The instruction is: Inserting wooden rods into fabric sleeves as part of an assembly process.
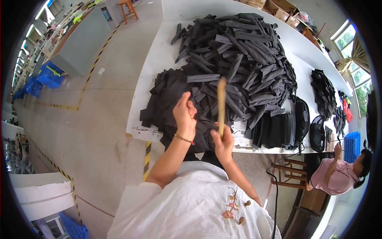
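Note:
My right hand [223, 143] is closed around the lower end of a light wooden stick [221, 105]. The stick points up and away from me, its far end smeared by motion. To its left, my left hand [185, 113] is raised with its fingers curled in; whether dark cloth is between them I cannot make out. Beneath my left hand spreads a heap of flat dark fabric pieces [161, 101]. Beyond both hands rises a large pile of narrow, folded dark grey fabric strips [254, 51].
The white table [153, 51] holds a row of stacked black pieces [274, 131] and black mesh-like items [317, 133] to the right. A person in pink [334, 175] sits at its right end near a blue crate [352, 146]. A black cable [275, 199] hangs beside me.

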The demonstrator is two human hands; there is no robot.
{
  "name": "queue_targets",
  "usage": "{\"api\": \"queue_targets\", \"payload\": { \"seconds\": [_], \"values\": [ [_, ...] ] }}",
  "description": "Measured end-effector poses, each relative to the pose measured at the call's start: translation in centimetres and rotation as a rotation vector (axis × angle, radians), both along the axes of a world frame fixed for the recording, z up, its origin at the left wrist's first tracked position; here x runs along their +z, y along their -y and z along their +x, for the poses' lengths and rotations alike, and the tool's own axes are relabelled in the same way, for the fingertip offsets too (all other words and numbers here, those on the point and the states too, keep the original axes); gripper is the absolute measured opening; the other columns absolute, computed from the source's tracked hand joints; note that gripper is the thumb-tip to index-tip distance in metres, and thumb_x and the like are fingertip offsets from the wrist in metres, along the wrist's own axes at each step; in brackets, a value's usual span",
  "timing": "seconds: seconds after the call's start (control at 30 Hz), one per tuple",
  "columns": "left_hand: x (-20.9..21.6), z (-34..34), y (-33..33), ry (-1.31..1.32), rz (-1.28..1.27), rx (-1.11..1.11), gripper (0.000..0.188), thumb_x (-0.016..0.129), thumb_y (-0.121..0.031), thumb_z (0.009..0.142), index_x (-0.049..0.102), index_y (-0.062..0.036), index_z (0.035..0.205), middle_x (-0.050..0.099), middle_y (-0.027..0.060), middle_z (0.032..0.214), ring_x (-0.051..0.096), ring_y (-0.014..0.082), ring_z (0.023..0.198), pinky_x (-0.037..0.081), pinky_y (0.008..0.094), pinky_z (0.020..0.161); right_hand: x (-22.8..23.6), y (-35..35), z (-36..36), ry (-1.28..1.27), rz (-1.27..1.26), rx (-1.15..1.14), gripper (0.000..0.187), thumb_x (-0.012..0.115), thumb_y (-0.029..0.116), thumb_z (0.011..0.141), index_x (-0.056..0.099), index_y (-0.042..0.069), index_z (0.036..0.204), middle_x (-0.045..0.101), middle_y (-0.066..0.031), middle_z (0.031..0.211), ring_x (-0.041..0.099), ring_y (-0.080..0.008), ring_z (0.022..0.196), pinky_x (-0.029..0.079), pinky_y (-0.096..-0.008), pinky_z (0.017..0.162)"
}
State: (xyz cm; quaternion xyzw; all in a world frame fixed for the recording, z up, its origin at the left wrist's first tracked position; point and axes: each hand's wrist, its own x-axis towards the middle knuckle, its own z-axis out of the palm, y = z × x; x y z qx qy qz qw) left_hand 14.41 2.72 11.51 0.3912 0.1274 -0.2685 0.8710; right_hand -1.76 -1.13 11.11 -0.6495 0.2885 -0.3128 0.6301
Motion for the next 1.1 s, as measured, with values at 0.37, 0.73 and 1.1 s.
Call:
{"api": "queue_targets", "payload": {
  "seconds": [0.37,0.73,1.1],
  "values": [
    [-0.1,-3.0,-2.1,0.407,-0.098,-1.040,0.026,0.056,-0.021,0.096,0.058,0.0042,0.101,0.056,0.0025,0.065,0.057,0.0140,0.058,0.049,0.0269,0.060,2.3,5.4,2.1,-0.117,-0.479,0.028,0.021,0.070,0.010,0.088,0.056,0.000,0.075,0.047,-0.0007,0.060,0.042,-0.0088,0.056,0.035,-0.0253,0.050],
    [-2.8,-4.3,-3.8,0.704,0.209,-0.906,0.019,0.045,-0.005,0.091,0.057,-0.0011,0.077,0.060,0.0064,0.065,0.062,0.0131,0.058,0.048,0.0262,0.056,8.5,24.0,-0.9,0.276,-0.251,-0.649,0.030,0.060,0.029,0.097,0.055,0.010,0.074,0.039,0.0067,0.058,0.031,-0.0016,0.048,0.022,-0.0201,0.043],
    [-7.8,14.8,-0.7,1.254,1.150,-0.187,0.011,0.071,-0.013,0.080,0.066,-0.0042,0.084,0.060,0.0087,0.081,0.061,0.0243,0.069,0.049,0.0337,0.066,1.6,19.3,-3.2,-0.442,-0.659,-0.185,0.021,0.055,0.012,0.097,0.060,0.004,0.115,0.066,-0.0186,0.092,0.062,-0.0199,0.073,0.048,-0.0325,0.064]
  ]
}}
